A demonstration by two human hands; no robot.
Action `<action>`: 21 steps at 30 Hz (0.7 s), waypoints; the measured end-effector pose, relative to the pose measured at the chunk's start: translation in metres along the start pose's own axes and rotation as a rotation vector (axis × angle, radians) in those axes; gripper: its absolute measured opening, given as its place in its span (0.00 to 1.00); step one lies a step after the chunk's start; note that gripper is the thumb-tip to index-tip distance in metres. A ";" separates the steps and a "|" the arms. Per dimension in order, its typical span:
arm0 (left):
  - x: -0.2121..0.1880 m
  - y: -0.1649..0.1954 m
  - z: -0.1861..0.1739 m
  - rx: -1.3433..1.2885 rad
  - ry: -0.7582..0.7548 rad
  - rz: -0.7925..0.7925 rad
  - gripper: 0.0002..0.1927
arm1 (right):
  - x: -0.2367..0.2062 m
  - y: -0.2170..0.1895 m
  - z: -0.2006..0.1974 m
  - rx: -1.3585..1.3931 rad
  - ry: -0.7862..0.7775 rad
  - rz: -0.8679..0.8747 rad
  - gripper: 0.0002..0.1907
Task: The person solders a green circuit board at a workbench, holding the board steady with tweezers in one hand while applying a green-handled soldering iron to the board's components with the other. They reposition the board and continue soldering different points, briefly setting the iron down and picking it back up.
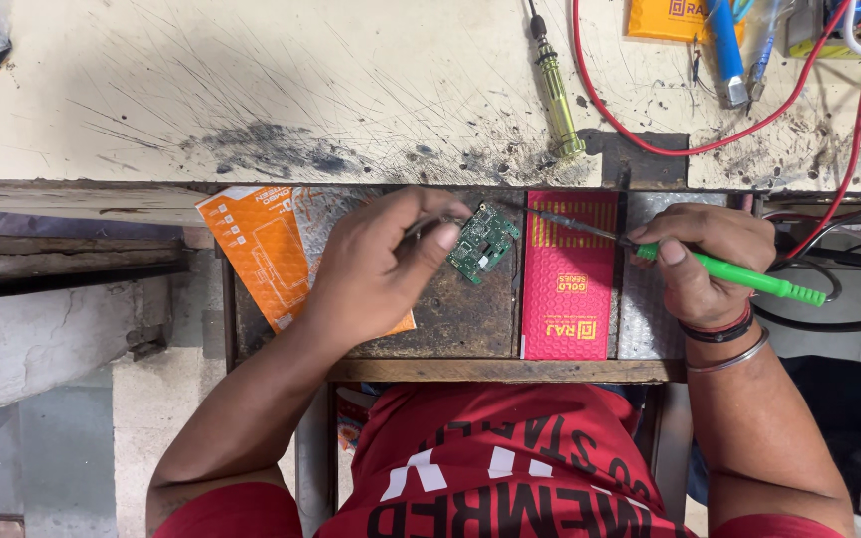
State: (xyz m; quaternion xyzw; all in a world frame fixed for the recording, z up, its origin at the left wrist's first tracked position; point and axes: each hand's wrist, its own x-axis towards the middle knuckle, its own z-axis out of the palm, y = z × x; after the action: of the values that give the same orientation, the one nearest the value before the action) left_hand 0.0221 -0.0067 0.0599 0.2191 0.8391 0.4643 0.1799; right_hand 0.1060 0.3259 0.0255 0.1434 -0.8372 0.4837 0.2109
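Nearest the camera: red shirt [510,468] with white lettering, both forearms reaching forward over a small wooden shelf [500,370] set below the table edge

Left hand [381,264]: grip pinched on a small green circuit board [483,242], thumb and fingers closed on its left edge. Board is tilted, held just above the dark shelf surface, between the two hands

Right hand [705,261]: grip wrapped tight round a soldering iron [695,262] with a bright green handle. Its thin metal tip points left, ending just beside the board's upper right corner; contact cannot be told. Dark band, red thread and a metal bangle [734,357] on that wrist

On the shelf: orange packet [256,244] lying partly under the left hand; pink-red packet [570,284] lying flat between the hands, under the iron's tip; a silvery packet [640,319] just right of it

Farther: pale, scratched table [251,90] with dark burn smudges near its front edge. A screwdriver [556,85] with a clear yellow-green handle lies on it, above the board. Red wire [650,139] loops across the right part; black cables [849,269] to the far right. Orange box [665,18] and a blue tool [724,50] at the top edge
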 end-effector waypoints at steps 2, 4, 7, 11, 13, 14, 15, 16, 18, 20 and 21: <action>0.000 -0.001 -0.004 -0.224 -0.023 -0.013 0.15 | 0.000 -0.001 0.000 -0.001 -0.012 -0.002 0.21; 0.003 -0.002 -0.003 -0.415 -0.052 0.076 0.14 | 0.001 -0.002 0.001 -0.007 -0.023 -0.005 0.21; 0.005 -0.003 0.001 -0.545 -0.090 0.359 0.13 | 0.002 -0.001 0.002 -0.026 -0.039 -0.008 0.20; 0.002 -0.003 0.006 -0.357 -0.095 0.425 0.09 | 0.001 -0.001 0.002 -0.056 -0.056 -0.014 0.20; 0.001 -0.005 0.009 -0.296 -0.067 0.408 0.07 | 0.001 0.000 0.002 -0.065 -0.059 -0.015 0.19; 0.001 -0.005 0.011 -0.303 -0.040 0.449 0.06 | 0.001 -0.001 0.002 -0.068 -0.059 -0.013 0.19; 0.001 -0.006 0.013 -0.310 -0.014 0.491 0.06 | 0.001 -0.001 0.002 -0.072 -0.060 -0.011 0.19; 0.001 -0.008 0.013 -0.308 0.002 0.471 0.05 | 0.001 -0.001 0.003 -0.078 -0.063 -0.009 0.19; 0.000 -0.010 0.014 -0.304 0.032 0.430 0.05 | 0.001 -0.003 0.004 -0.090 -0.067 -0.003 0.19; 0.000 -0.012 0.015 -0.306 0.033 0.390 0.05 | 0.001 -0.005 0.004 -0.090 -0.090 0.022 0.18; 0.000 -0.013 0.015 -0.306 0.034 0.371 0.05 | 0.001 -0.006 0.004 -0.090 -0.102 0.034 0.18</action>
State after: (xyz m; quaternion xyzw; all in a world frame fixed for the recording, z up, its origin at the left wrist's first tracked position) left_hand 0.0275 -0.0023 0.0417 0.3319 0.7071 0.6149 0.1085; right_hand 0.1069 0.3191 0.0287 0.1441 -0.8700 0.4413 0.1661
